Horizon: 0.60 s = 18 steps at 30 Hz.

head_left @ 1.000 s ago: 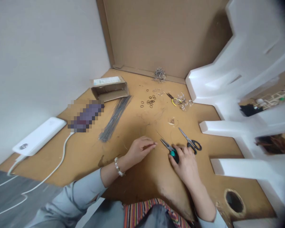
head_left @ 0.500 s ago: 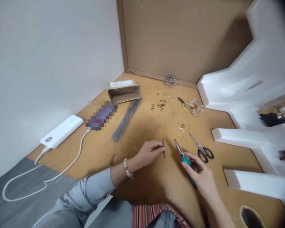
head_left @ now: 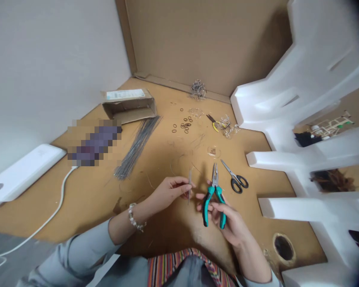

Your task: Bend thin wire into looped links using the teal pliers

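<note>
Over the cardboard floor, head view: your left hand pinches a short wire piece upright between closed fingertips. Your right hand grips the teal-handled pliers, nose pointing away from you, just beside the wire. Scissors lie right of the pliers; wire bundle lies left; small black rings lie beyond.

There is only one view, from a camera worn on the person's head. It looks forward and down, at a steep angle, onto a cardboard work surface that fills most of the frame. The left hand and the right hand are near, low in the middle. A cardboard wall closes the far side, and white foam blocks stand at the right.
</note>
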Each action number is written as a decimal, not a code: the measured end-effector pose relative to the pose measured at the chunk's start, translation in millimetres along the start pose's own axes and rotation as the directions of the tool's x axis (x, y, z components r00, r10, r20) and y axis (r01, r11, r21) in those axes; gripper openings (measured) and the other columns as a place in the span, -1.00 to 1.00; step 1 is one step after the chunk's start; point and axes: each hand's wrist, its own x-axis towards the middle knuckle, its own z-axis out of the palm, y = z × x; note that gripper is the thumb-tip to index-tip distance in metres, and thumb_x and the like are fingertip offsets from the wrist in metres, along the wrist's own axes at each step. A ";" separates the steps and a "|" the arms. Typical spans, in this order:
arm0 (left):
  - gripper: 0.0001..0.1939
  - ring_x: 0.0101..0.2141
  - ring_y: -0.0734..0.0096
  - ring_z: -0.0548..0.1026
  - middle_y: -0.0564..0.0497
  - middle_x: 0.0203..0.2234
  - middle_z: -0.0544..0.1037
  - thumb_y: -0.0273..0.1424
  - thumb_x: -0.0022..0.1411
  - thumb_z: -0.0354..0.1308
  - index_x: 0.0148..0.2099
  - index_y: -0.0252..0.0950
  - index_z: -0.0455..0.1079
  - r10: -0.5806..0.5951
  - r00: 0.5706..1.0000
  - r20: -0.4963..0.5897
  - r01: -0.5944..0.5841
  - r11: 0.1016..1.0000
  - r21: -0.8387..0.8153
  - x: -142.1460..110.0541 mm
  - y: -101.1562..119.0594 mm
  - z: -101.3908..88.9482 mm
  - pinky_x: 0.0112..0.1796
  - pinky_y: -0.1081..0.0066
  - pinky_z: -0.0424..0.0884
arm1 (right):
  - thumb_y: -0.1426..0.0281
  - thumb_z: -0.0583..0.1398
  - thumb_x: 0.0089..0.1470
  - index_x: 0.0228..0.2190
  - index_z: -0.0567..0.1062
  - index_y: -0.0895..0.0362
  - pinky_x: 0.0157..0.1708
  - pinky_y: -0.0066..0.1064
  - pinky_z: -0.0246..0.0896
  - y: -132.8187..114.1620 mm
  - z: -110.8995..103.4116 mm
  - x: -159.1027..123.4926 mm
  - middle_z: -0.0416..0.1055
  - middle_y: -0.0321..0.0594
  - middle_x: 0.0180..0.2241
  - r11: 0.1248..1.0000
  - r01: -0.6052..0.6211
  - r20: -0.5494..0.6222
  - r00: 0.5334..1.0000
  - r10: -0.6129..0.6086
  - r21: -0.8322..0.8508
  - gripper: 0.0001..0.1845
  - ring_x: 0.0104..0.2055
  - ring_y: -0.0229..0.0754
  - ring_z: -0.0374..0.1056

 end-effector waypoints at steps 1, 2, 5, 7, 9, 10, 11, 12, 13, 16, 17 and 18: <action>-0.77 -0.47 0.48 0.41 0.04 -0.53 0.47 -0.28 0.12 0.15 -0.27 -0.36 0.45 -0.022 1.000 0.010 0.022 0.999 -0.024 -0.1 -0.7 -0.4 -0.34 0.43 0.37 | 0.46 0.17 -0.04 -0.04 0.37 0.05 -0.35 -0.37 0.27 -0.9 -1.0 -0.3 0.46 -0.15 -0.13 0.999 0.007 -0.017 1.000 -0.007 -0.034 -0.54 -0.30 -0.17 0.42; -0.77 -0.46 0.47 0.42 0.03 -0.52 0.48 -0.28 0.11 0.16 -0.28 -0.35 0.45 -0.036 0.999 0.011 0.036 0.999 -0.040 -0.1 -1.3 -0.7 -0.34 0.42 0.38 | 0.46 0.18 -0.05 0.01 0.32 0.03 -0.40 -0.40 0.27 -2.0 -2.1 -0.5 0.47 -0.16 -0.14 0.998 0.004 -0.027 1.000 -0.005 -0.062 -0.47 -0.31 -0.18 0.41; -0.78 -0.45 0.46 0.42 0.02 -0.50 0.48 -0.28 0.10 0.17 -0.29 -0.35 0.45 -0.048 0.999 0.008 0.048 0.998 -0.045 0.0 -1.6 -1.6 -0.31 0.40 0.38 | 0.47 0.18 -0.07 0.11 0.17 -0.01 -0.57 -0.47 0.24 -4.6 -5.4 -0.1 0.46 -0.15 -0.13 0.995 -0.026 -0.016 1.000 0.025 -0.097 -0.32 -0.28 -0.14 0.41; -0.78 -0.45 0.47 0.42 0.02 -0.50 0.48 -0.29 0.11 0.16 -0.28 -0.35 0.45 -0.030 1.000 0.009 0.030 0.999 -0.035 0.1 -0.7 -1.7 -0.32 0.41 0.37 | 0.48 0.17 -0.07 0.13 0.14 0.00 -0.58 -0.46 0.27 -5.2 -6.6 0.9 0.46 -0.13 -0.15 0.995 -0.027 0.002 1.000 0.027 -0.096 -0.30 -0.25 -0.10 0.41; -0.79 -0.45 0.48 0.41 0.02 -0.50 0.46 -0.31 0.12 0.15 -0.28 -0.36 0.46 0.035 0.999 -0.005 -0.035 0.999 0.006 0.1 0.0 -1.6 -0.33 0.43 0.35 | 0.51 0.14 -0.09 0.12 0.15 0.02 -0.55 -0.43 0.30 -5.6 -6.9 1.9 0.47 -0.11 -0.17 0.996 -0.013 0.018 1.000 0.015 -0.089 -0.30 -0.23 -0.09 0.41; -0.80 -0.44 0.48 0.40 0.02 -0.50 0.45 -0.32 0.12 0.15 -0.29 -0.36 0.47 0.079 0.997 -0.020 -0.078 0.996 0.042 0.2 0.0 -1.4 -0.33 0.44 0.33 | 0.53 0.13 -0.10 0.12 0.16 0.03 -0.52 -0.41 0.32 -5.9 -7.0 2.4 0.47 -0.11 -0.17 0.996 -0.012 0.027 1.000 0.014 -0.083 -0.30 -0.22 -0.08 0.41; -0.81 -0.44 0.48 0.39 0.02 -0.50 0.44 -0.33 0.11 0.16 -0.31 -0.36 0.47 0.118 0.992 -0.034 -0.115 0.990 0.081 0.4 -0.3 -1.2 -0.33 0.45 0.32 | 0.54 0.13 -0.12 0.11 0.17 0.02 -0.46 -0.37 0.34 -6.2 -7.2 2.6 0.46 -0.11 -0.16 0.997 -0.018 0.034 0.999 0.020 -0.076 -0.30 -0.19 -0.07 0.41; -0.82 -0.43 0.48 0.39 0.02 -0.49 0.44 -0.33 0.10 0.17 -0.33 -0.36 0.47 0.147 0.988 -0.045 -0.142 0.983 0.113 0.7 -0.9 -1.0 -0.33 0.45 0.31 | 0.56 0.12 -0.13 0.09 0.20 0.02 -0.39 -0.31 0.36 -6.5 -7.6 2.7 0.46 -0.12 -0.14 0.998 -0.024 0.039 0.999 0.027 -0.065 -0.31 -0.16 -0.05 0.40; -0.83 -0.43 0.48 0.38 0.01 -0.49 0.43 -0.34 0.10 0.18 -0.35 -0.37 0.47 0.158 0.986 -0.049 -0.151 0.980 0.130 1.0 -1.7 -0.7 -0.33 0.46 0.30 | 0.57 0.12 -0.15 0.06 0.23 0.03 -0.29 -0.23 0.35 -6.8 -8.3 2.5 0.45 -0.13 -0.13 0.998 -0.022 0.041 0.999 0.024 -0.054 -0.33 -0.12 -0.04 0.39; -0.81 -0.46 0.48 0.38 0.00 -0.51 0.44 -0.32 0.10 0.17 -0.38 -0.39 0.44 0.088 0.996 -0.017 -0.087 0.994 0.073 1.5 -3.9 0.3 -0.36 0.44 0.31 | 0.61 0.10 -0.19 -0.06 0.37 0.05 0.01 -0.08 0.15 -6.8 -10.5 1.2 0.47 -0.18 -0.15 0.999 0.023 0.045 0.999 -0.022 -0.035 -0.42 -0.04 -0.04 0.34; -0.80 -0.48 0.49 0.38 0.01 -0.52 0.44 -0.32 0.09 0.17 -0.38 -0.39 0.43 0.056 0.998 -0.001 -0.056 0.998 0.040 1.3 -4.0 0.7 -0.38 0.44 0.31 | 0.63 0.09 -0.21 -0.10 0.40 0.05 0.06 -0.08 0.09 -6.6 -10.8 0.6 0.48 -0.19 -0.15 0.999 0.037 0.059 0.998 -0.035 -0.032 -0.43 -0.02 -0.05 0.34; -0.80 -0.49 0.49 0.38 0.02 -0.53 0.44 -0.32 0.09 0.18 -0.37 -0.40 0.42 0.027 1.000 0.014 -0.027 1.000 0.010 0.9 -3.8 1.2 -0.38 0.44 0.32 | 0.64 0.08 -0.22 -0.11 0.42 0.04 0.09 -0.07 0.05 -6.3 -10.5 0.0 0.48 -0.21 -0.15 0.999 0.043 0.079 0.996 -0.041 -0.027 -0.43 -0.01 -0.06 0.33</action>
